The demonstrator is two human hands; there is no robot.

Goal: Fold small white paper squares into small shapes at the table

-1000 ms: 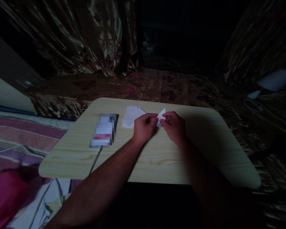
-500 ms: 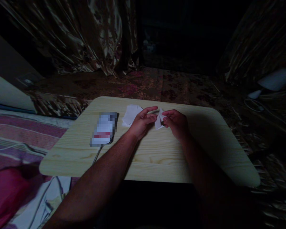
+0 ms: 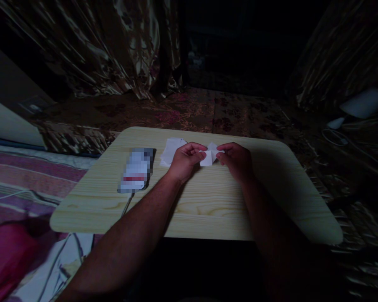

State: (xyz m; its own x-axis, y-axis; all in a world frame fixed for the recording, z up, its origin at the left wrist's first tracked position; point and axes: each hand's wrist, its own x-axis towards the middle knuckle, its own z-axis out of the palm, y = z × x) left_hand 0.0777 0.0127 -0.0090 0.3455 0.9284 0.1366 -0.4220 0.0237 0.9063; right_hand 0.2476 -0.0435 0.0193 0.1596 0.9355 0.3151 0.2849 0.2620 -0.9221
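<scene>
A small folded piece of white paper (image 3: 209, 154) is held just above a light wooden table (image 3: 195, 201). My left hand (image 3: 184, 161) pinches its left side with curled fingers. My right hand (image 3: 236, 161) pinches its right side. A loose pile of white paper sheets (image 3: 171, 150) lies on the table just left of my left hand.
A phone (image 3: 135, 170) with a cable running off the near edge lies on the table's left part. Striped bedding (image 3: 25, 184) is to the left. Patterned cloth and curtains (image 3: 122, 54) surround the far side. A white object and cables (image 3: 359, 107) sit far right.
Both hands kept hold of the small paper and turned it. It pointed up as a triangle a second ago and now lies flatter and wider between my fingertips. My left index finger has curled back in.
</scene>
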